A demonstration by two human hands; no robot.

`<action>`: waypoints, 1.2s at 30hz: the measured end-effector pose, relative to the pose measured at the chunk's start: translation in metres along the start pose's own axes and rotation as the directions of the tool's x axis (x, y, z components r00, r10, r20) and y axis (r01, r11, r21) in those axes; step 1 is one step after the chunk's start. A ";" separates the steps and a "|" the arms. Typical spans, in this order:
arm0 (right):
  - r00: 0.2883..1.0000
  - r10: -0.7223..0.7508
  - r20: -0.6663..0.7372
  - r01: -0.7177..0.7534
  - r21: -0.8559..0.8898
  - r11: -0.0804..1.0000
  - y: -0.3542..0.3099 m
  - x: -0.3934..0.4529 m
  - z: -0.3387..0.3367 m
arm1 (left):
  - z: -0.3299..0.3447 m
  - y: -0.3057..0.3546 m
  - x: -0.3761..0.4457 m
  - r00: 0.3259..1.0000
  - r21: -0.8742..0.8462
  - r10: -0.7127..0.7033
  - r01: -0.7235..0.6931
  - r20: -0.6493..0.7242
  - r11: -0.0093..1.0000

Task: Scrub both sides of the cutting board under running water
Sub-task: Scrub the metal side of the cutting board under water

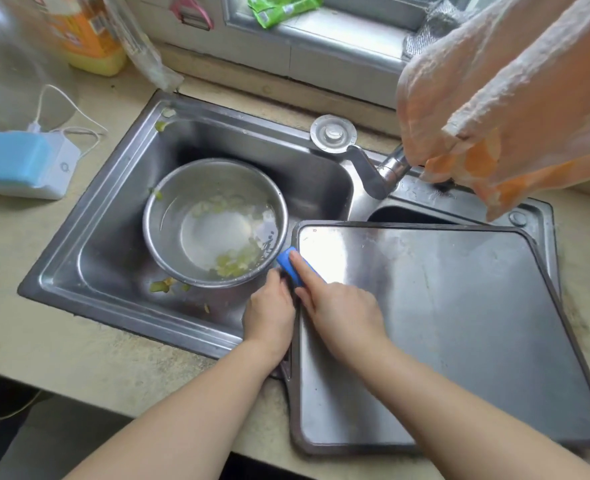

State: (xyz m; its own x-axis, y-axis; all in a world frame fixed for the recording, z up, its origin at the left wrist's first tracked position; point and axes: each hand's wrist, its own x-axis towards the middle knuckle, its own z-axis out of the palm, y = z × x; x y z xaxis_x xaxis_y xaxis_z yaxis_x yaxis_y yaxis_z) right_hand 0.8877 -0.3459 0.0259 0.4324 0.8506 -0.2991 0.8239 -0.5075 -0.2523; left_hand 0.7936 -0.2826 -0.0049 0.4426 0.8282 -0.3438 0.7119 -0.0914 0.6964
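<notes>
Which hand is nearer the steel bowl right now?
Left. The left hand grips the cutting board's left edge, just below the bowl's near rim. The right hand rests on the board, pressing the blue scrubber, farther right of the bowl.

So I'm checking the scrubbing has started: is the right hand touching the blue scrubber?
Touching. The head view shows the right hand with straight fingers pressed on the blue scrubber at the cutting board edge.

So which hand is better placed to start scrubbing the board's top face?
The right hand: its fingers already press the blue scrubber onto the cutting board at the left edge. The left hand grips that edge, steadying it.
</notes>
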 end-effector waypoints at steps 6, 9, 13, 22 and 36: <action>0.967 0.251 -0.029 -0.251 0.014 0.968 -0.005 0.076 -0.026 | 0.003 -0.002 0.002 0.998 0.038 0.051 -0.049 -0.049 0.998; 0.986 0.163 -0.021 -0.162 0.047 0.986 -0.020 0.010 0.003 | 0.001 -0.002 0.002 1.000 -0.028 -0.002 0.003 0.015 1.000; 0.984 0.158 -0.087 -0.160 -0.021 0.987 0.035 0.017 -0.010 | 0.003 -0.005 0.003 0.999 -0.014 0.032 -0.032 -0.018 0.999; 0.928 0.373 0.008 -0.372 0.098 0.923 0.007 0.008 0.001 | 0.005 -0.001 0.003 1.000 -0.017 0.013 -0.013 -0.013 1.000; 0.905 0.424 -0.033 -0.420 0.086 0.904 0.014 -0.023 0.008 | 0.007 0.007 0.015 0.994 -0.008 0.091 -0.091 0.054 0.996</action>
State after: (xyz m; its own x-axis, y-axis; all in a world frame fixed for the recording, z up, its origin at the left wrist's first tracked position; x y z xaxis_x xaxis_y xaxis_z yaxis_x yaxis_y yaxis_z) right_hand 0.8862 -0.3737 0.0216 0.7524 0.5596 -0.3475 0.5316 -0.8274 -0.1813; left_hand 0.8090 -0.2753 -0.0098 0.5344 0.7854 -0.3123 0.6643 -0.1619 0.7298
